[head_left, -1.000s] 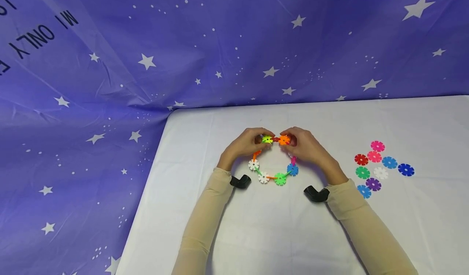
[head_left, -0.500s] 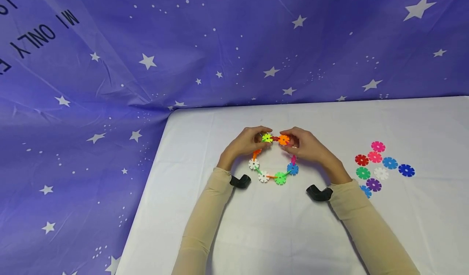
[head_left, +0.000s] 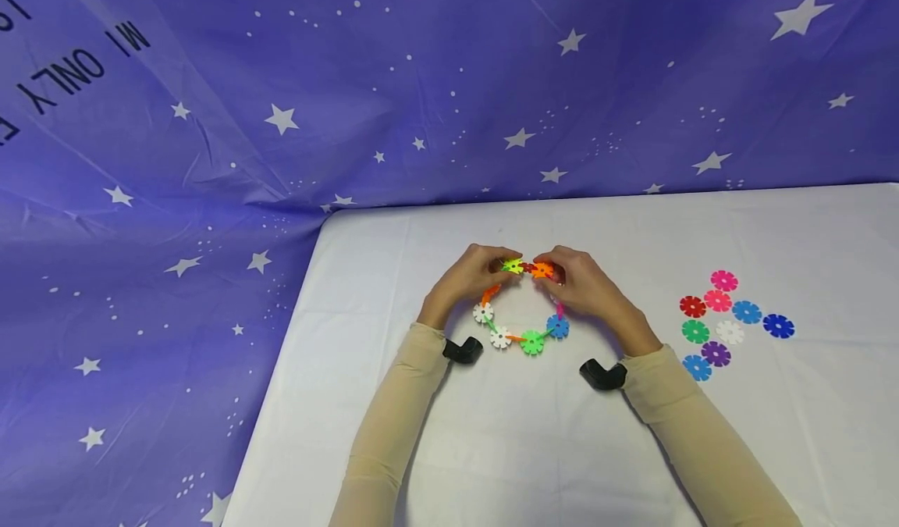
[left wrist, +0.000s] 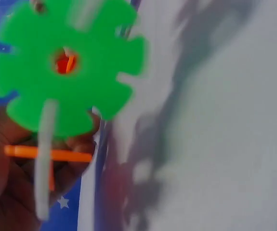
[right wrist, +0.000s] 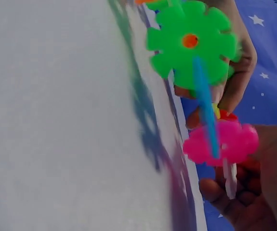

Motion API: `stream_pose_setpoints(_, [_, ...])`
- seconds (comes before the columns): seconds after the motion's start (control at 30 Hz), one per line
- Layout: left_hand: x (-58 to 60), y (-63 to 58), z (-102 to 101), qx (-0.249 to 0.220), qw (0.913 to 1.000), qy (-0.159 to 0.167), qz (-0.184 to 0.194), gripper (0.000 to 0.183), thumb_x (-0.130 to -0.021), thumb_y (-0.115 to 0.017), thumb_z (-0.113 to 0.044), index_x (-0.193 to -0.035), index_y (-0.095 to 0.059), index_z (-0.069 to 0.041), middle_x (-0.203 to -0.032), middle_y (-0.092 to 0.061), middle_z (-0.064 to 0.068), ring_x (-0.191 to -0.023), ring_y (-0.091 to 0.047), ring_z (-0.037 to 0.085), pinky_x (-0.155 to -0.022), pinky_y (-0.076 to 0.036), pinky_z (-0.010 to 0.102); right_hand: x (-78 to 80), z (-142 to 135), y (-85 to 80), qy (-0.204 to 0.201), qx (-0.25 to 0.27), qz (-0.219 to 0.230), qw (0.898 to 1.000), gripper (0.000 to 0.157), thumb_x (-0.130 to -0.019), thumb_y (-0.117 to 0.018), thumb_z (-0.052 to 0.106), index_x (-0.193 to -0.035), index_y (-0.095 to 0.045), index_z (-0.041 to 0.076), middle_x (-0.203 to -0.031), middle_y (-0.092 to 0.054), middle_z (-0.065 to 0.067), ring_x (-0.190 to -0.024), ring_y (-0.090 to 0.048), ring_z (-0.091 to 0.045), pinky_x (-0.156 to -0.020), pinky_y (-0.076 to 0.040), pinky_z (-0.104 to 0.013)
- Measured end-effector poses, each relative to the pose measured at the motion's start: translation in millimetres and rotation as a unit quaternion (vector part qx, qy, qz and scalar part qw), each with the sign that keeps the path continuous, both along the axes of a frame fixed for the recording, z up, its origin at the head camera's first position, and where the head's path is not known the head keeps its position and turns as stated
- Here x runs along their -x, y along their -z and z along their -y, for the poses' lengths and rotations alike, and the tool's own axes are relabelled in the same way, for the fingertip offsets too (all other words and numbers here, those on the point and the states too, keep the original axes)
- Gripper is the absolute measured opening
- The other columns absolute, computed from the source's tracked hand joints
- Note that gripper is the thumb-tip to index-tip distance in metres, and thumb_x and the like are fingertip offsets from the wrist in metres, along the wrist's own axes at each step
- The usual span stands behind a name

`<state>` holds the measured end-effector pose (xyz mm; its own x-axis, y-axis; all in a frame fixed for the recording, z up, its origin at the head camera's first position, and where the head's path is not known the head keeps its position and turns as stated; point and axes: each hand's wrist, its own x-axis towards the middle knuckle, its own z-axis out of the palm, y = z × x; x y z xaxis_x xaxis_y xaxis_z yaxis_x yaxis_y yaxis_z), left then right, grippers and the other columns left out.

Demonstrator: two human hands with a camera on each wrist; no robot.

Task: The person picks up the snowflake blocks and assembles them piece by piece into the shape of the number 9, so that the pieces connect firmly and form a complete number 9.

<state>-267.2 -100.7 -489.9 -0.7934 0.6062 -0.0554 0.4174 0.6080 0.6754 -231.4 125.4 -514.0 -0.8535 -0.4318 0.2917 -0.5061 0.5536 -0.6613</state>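
Note:
Notched plastic discs joined slot to slot form a ring between the hands, in the head view. The left hand (head_left: 467,279) pinches a yellow-green disc (head_left: 516,261) at the ring's far side. An orange disc (head_left: 543,275) is gripped by the right hand (head_left: 584,281). Between these two sits a red disc (head_left: 529,267). Nearer the person are white, green (head_left: 532,350) and blue discs (head_left: 558,333). The left wrist view has the green disc (left wrist: 99,62) large in front of the left hand. A pink disc (right wrist: 201,144) and an edge-on blue disc (right wrist: 204,91) appear in the right wrist view.
Several loose discs, among them a dark blue disc (head_left: 771,325) and a purple disc (head_left: 708,354), lie at the right on the white-covered table (head_left: 534,449). A purple star-patterned cloth (head_left: 435,82) hangs behind. Black fittings (head_left: 600,374) stick out at both sleeves.
The right hand and orange disc have shifted slightly left. The lower part of the ring has swung a little left. Both hands keep their pinch; the loose discs stay put.

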Motion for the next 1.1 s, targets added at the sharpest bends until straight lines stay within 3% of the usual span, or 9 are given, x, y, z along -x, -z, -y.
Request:
stream_pose_setpoints(0.2, [-1.7,2.0,-3.8,0.006,0.9999,0.004,-0.014,0.037,-0.089,-0.073,-0.019,-0.123,-0.068,-0.007,-0.105,-0.071,0.007,-0.071,-0.052,0.012,-0.066,-0.042,0.020,-0.8,0.2,0.3,0.003,0.016,0.011,1.000,0.030,-0.084,-0.075,0.005,-0.112,-0.068,-0.001,-0.088,-0.064,-0.009,-0.072,-0.049,-0.016,-0.065,-0.040,-0.028])
stream_pose_setpoints(0.43, [-3.5,3.5,-8.8,0.013,0.9995,0.021,-0.021,0.035,-0.093,-0.069,-0.021,-0.125,-0.063,-0.007,-0.123,-0.067,0.007,-0.105,-0.062,0.015,-0.095,-0.048,0.026,-0.9,4.1,-1.8,-0.015,0.023,0.015,1.000,0.046,-0.089,-0.072,0.012,-0.130,-0.058,-0.002,-0.095,-0.061,-0.010,-0.076,-0.050,-0.018,-0.067,-0.042,-0.029])
stream_pose_setpoints(0.57, [-2.7,3.9,-6.8,0.031,0.9993,0.005,-0.019,0.041,-0.094,-0.067,-0.023,-0.132,-0.058,-0.009,-0.128,-0.064,0.005,-0.109,-0.062,0.016,-0.098,-0.048,0.029,-0.6,-7.5,-6.7,-0.004,0.008,0.067,0.998,0.054,-0.089,-0.072,0.017,-0.135,-0.052,-0.005,-0.101,-0.062,-0.012,-0.081,-0.054,-0.019,-0.070,-0.044,-0.028])
stream_pose_setpoints(0.73, [-2.5,-0.4,-3.3,0.030,0.9992,-0.025,0.000,0.046,-0.093,-0.069,-0.021,-0.134,-0.056,-0.006,-0.131,-0.062,0.008,-0.118,-0.059,0.022,-0.104,-0.045,0.035,0.8,-26.1,-11.4,-0.011,-0.041,0.139,0.989,0.044,-0.088,-0.074,0.022,-0.122,-0.060,-0.002,-0.091,-0.061,-0.007,-0.075,-0.049,-0.016,-0.066,-0.041,-0.024])
stream_pose_setpoints(0.83, [-2.5,-1.3,-2.4,0.036,0.9989,-0.028,0.002,0.048,-0.092,-0.069,-0.021,-0.136,-0.055,-0.006,-0.128,-0.062,0.010,-0.115,-0.058,0.023,-0.103,-0.045,0.034,0.3,-29.9,-15.1,-0.029,-0.061,0.163,0.984,0.048,-0.086,-0.076,0.029,-0.120,-0.060,-0.002,-0.088,-0.059,-0.006,-0.074,-0.047,-0.016,-0.066,-0.040,-0.025])
stream_pose_setpoints(0.97, [-4.2,-1.4,-4.2,0.057,0.9978,-0.032,0.007,0.052,-0.091,-0.071,-0.024,-0.137,-0.053,-0.006,-0.113,-0.061,0.011,-0.101,-0.055,0.022,-0.093,-0.045,0.032,-3.6,-27.2,-20.3,-0.043,-0.085,0.185,0.978,0.063,-0.081,-0.080,0.037,-0.123,-0.057,-0.004,-0.087,-0.057,-0.007,-0.073,-0.047,-0.015,-0.067,-0.041,-0.028])
stream_pose_setpoints(1.1, [-7.7,-4.6,-6.8,0.087,0.9952,-0.036,0.025,0.055,-0.090,-0.072,-0.028,-0.136,-0.054,-0.006,-0.104,-0.059,0.009,-0.094,-0.052,0.019,-0.084,-0.044,0.029,-7.2,-22.3,-22.0,-0.051,-0.106,0.172,0.978,0.063,-0.079,-0.082,0.032,-0.121,-0.056,-0.007,-0.084,-0.056,-0.008,-0.072,-0.047,-0.015,-0.069,-0.042,-0.030])
